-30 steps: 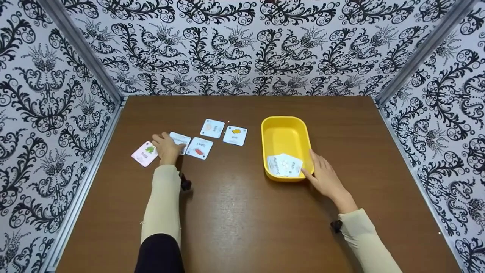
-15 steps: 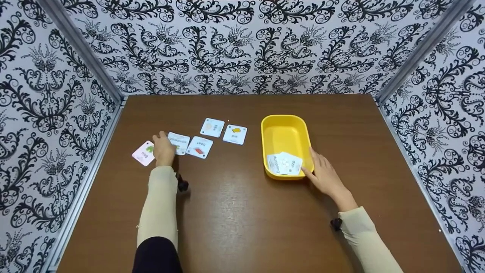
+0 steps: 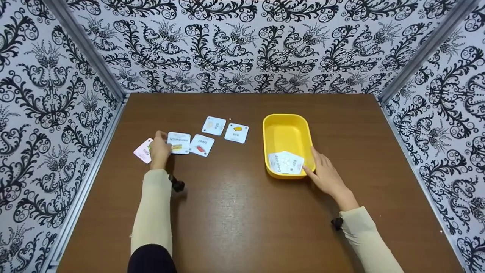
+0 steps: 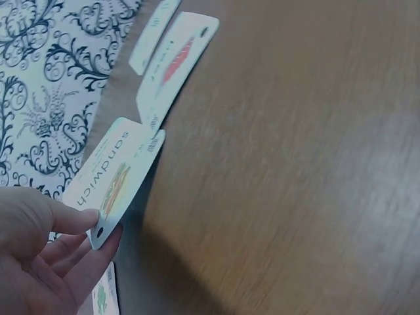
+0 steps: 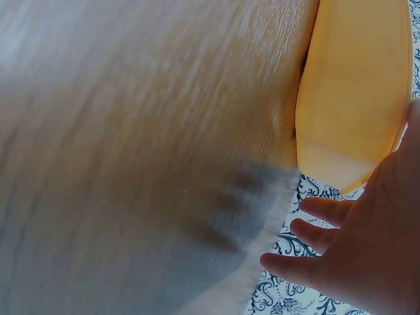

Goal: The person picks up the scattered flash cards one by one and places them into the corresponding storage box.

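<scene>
My left hand (image 3: pixel 160 151) pinches the corner of a sandwich picture card (image 4: pixel 108 174) between thumb and fingers, and the card slants up at that corner. Its far end is right beside the beef card (image 3: pixel 202 145). Partly hidden under this hand lies a pink-edged card (image 3: pixel 143 151) with a green picture. On the right, a yellow plastic tub (image 3: pixel 287 132) has several cards (image 3: pixel 290 163) in its near end, one reading "dumpling". My right hand (image 3: pixel 326 177) rests against the tub's near right side, thumb at the rim, other fingers straight and spread.
Two more picture cards lie behind the beef card: a pale one (image 3: pixel 214 126) and one with a yellow picture (image 3: pixel 237 133). The brown table (image 3: pixel 235 212) is enclosed by black-and-white patterned walls (image 3: pixel 242 45) at the back and sides.
My left hand has shifted left across the sandwich card, uncovering its picture, and now holds its left corner. The right hand and tub have stayed in place.
</scene>
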Demonstrator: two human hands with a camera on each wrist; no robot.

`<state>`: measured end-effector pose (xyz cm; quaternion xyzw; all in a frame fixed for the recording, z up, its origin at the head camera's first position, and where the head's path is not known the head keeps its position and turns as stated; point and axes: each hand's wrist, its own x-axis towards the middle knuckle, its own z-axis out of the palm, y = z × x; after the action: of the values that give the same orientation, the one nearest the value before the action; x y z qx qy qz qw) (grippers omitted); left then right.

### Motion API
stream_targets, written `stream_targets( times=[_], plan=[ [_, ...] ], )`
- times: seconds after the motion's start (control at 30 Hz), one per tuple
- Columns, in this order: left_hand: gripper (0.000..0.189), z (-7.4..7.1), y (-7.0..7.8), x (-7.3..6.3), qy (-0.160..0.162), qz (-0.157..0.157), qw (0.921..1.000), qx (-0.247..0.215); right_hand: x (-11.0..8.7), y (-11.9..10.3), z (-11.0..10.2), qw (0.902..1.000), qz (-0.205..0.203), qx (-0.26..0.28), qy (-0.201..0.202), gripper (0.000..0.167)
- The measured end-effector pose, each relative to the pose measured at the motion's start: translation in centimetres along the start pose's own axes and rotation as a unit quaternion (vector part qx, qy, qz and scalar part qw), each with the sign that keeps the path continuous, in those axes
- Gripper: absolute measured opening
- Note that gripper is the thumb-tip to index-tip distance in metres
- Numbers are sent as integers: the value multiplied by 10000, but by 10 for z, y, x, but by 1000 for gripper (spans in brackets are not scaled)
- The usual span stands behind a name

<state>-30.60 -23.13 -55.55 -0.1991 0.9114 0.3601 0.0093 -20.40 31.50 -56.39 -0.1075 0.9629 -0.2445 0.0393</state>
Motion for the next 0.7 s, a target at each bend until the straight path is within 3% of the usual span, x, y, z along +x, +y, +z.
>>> stream_targets(
  times=[0.23,0.7],
  plan=[
    [39,0,-7,-3,3,-127,9981,-607,0,0,1,10000,28,52,-34,79],
    [36,-5,-2,-8,197,-95,9954,-929,0,0,1,9999,62,43,-90,81]
  ],
)
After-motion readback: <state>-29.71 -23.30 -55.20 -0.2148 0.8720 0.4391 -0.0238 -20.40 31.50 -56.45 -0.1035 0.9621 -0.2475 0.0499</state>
